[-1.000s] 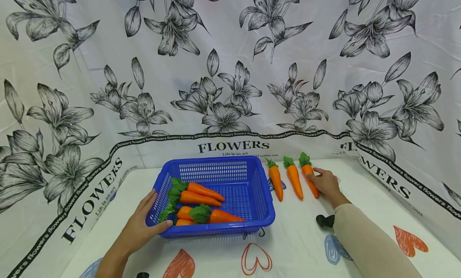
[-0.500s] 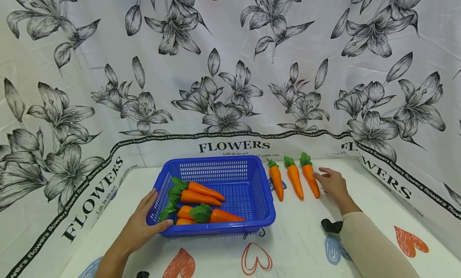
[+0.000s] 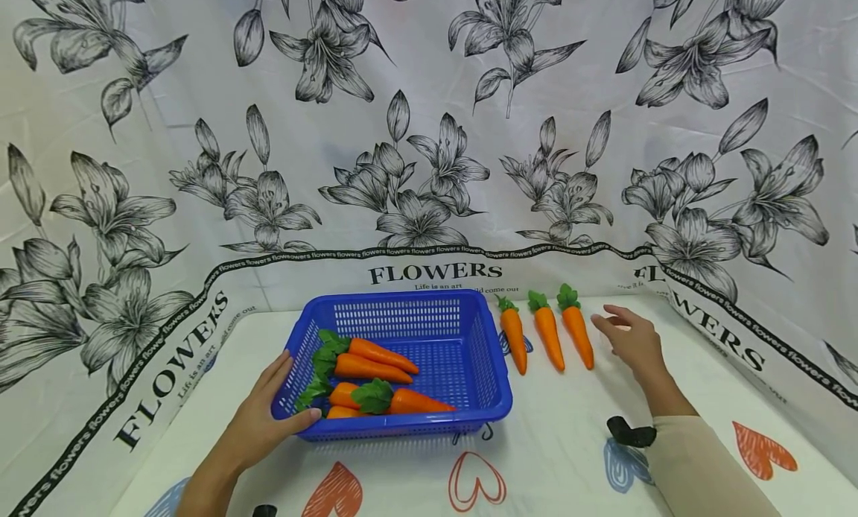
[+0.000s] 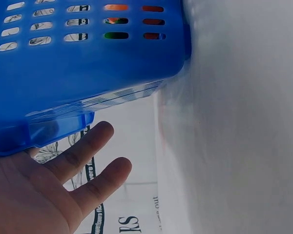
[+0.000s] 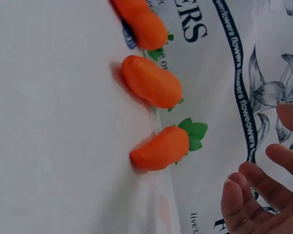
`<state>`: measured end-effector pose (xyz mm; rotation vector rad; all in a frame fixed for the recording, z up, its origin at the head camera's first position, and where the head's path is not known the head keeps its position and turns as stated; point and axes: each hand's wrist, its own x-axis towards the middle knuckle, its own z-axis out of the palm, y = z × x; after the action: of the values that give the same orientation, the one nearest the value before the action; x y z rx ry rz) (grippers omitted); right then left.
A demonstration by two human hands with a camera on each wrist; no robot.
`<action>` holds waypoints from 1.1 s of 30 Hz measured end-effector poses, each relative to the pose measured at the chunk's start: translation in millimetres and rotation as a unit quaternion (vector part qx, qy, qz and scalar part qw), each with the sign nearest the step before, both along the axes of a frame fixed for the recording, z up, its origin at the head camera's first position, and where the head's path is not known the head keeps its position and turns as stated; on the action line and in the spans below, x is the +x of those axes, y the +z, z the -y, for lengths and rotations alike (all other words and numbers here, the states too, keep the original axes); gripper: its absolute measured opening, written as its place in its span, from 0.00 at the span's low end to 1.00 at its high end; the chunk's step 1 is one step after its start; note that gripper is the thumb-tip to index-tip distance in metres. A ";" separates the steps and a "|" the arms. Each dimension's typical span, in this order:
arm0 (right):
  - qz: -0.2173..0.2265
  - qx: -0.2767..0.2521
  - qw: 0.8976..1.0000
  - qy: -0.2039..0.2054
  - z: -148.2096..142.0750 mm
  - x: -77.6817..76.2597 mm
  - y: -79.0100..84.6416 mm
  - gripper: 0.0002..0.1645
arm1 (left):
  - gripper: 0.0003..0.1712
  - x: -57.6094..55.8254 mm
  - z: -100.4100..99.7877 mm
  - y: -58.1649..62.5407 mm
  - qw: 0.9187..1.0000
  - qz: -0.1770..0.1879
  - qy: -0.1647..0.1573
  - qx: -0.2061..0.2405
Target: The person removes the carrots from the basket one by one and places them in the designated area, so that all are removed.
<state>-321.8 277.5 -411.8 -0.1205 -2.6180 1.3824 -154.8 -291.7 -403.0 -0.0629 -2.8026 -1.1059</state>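
A blue plastic basket (image 3: 429, 426) with slotted walls stands on the table in the head view, holding several orange carrots (image 3: 375, 368) with green leaves at its left side. My left hand (image 3: 258, 424) rests against the basket's left front corner, thumb on the front rim and fingers along the left side; the left wrist view shows fingers (image 4: 100, 187) straight and spread. Right of the basket lie a left carrot (image 3: 514, 340), a middle carrot (image 3: 550, 338) and a right carrot (image 3: 577, 337) in a row. Just beyond the last, my right hand (image 3: 633, 342) holds nothing, its fingers loosely bent.
A white cloth with printed hearts (image 3: 477, 481) covers the table. Behind and at both sides hangs a flower-print curtain (image 3: 415, 182). Black pieces show at the right wrist (image 3: 630, 433) and the left wrist (image 3: 264, 510).
My right hand has let go of the right carrot and moved away to the right. That carrot stays lying beside the other two. My left hand and the basket have not moved.
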 end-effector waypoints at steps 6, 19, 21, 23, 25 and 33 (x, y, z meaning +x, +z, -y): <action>-0.041 -0.014 0.999 0.006 5.8 12.0 13.1 0.48 | 0.58 -1.1 1.5 -1.4 1.000 -0.005 -0.002 0.006; -0.153 -0.048 0.987 0.031 35.1 41.0 43.7 0.35 | 0.58 0.3 -0.9 -1.4 1.000 -0.006 -0.002 -0.001; -0.172 -0.055 0.983 0.042 38.1 44.6 48.2 0.33 | 0.58 0.4 -1.3 -1.1 1.000 -0.005 -0.001 -0.001; -0.187 -0.062 0.979 0.051 40.3 48.2 52.1 0.32 | 0.57 0.4 -1.7 -0.7 1.000 -0.005 0.000 -0.001; -0.197 -0.069 0.976 0.057 42.6 52.1 56.0 0.31 | 0.57 0.4 -2.0 -0.3 1.000 -0.003 0.000 0.000; -0.241 -0.105 0.961 0.085 57.9 66.1 72.6 0.26 | 0.58 0.9 -1.4 0.9 1.000 -0.004 0.002 -0.003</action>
<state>-255.7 219.6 -339.2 0.3763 -2.1177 1.5113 -154.0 -290.3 -402.1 -0.0631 -2.7973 -1.0954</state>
